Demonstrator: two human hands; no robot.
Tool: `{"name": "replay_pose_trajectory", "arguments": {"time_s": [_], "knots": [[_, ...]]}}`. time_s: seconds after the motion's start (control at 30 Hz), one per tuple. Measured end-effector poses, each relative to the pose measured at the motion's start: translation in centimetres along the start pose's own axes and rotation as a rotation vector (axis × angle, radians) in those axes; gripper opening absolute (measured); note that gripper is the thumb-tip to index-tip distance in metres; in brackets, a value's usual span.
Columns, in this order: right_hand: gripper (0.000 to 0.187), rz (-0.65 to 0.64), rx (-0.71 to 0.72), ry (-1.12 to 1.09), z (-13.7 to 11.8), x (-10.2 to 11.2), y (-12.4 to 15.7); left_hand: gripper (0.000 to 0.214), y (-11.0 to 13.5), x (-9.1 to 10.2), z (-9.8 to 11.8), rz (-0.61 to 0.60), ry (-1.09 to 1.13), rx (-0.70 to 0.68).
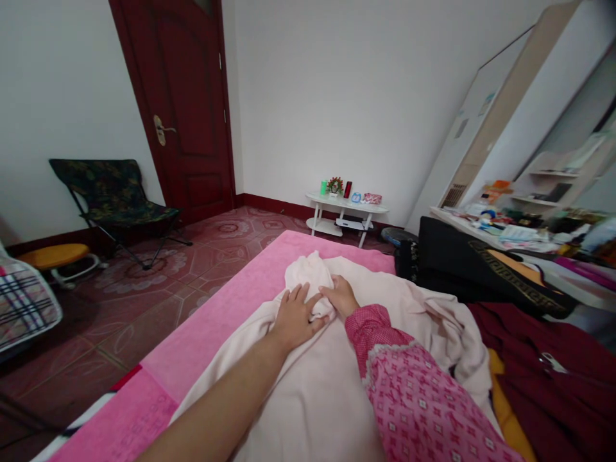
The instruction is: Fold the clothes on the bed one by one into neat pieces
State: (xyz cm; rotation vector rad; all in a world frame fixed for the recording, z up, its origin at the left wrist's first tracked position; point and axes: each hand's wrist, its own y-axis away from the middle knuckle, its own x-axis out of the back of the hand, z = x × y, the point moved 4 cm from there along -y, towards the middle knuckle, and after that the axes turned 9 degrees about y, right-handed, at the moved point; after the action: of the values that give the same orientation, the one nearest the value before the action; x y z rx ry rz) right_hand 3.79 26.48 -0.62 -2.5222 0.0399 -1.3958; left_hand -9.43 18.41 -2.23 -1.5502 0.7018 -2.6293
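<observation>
A pale pink garment (308, 398) lies spread over the pink cover (240, 295), with its far end bunched into a small gathered heap. On the near left of that heap rests my left hand (297, 317), fingers apart and pressed down on the fabric. My right hand (342, 296), coming out of a pink patterned sleeve, pinches the bunch from its right side with thumb and fingers. The two hands nearly meet over the folds. Loose, rumpled fabric of the garment trails off to the right; its exact cut is hard to make out.
Dark red cloth (568, 385) and a yellow cloth (510, 410) lie at the right, with a small metal object (552, 363) on the red. A black bag-like item (447, 256) stands behind. Beyond are a low white table (346, 204), a folding chair (115, 192) and a stool (58, 255).
</observation>
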Motion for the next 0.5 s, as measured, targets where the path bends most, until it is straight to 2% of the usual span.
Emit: {"name": "replay_pose_trajectory", "arguments": {"time_s": [0.13,0.2,0.23,0.3,0.37,0.43,0.47,0.5], "knots": [[0.025,-0.041,-0.064,0.107,1.2,1.3,0.5,0.065,0.0,0.1,0.7,-0.019,0.086,-0.125],[0.028,-0.019,-0.094,0.170,0.8,2.7,0.7,0.055,0.0,0.0,0.9,-0.054,0.122,-0.173],[0.033,0.015,-0.066,0.196,-0.1,3.6,0.8,0.050,0.0,-0.1,1.0,-0.060,0.133,-0.179],[0.042,0.110,0.132,0.208,-3.2,5.1,1.3,0.045,0.0,-0.2,1.0,-0.045,0.149,-0.174],[0.048,0.161,0.495,0.165,-6.7,6.0,2.5,0.040,-0.1,-0.3,0.9,-0.017,0.167,-0.159],[0.050,0.078,0.869,0.131,-8.7,5.6,3.7,0.030,-0.1,-0.5,0.8,0.007,0.182,-0.133],[0.049,-0.013,0.976,0.159,-8.6,5.0,3.8,0.026,-0.2,-0.6,0.8,0.016,0.184,-0.117],[0.046,-0.113,1.008,0.218,-7.8,4.3,3.4,0.025,-0.2,-0.7,0.7,0.023,0.183,-0.106]]}}
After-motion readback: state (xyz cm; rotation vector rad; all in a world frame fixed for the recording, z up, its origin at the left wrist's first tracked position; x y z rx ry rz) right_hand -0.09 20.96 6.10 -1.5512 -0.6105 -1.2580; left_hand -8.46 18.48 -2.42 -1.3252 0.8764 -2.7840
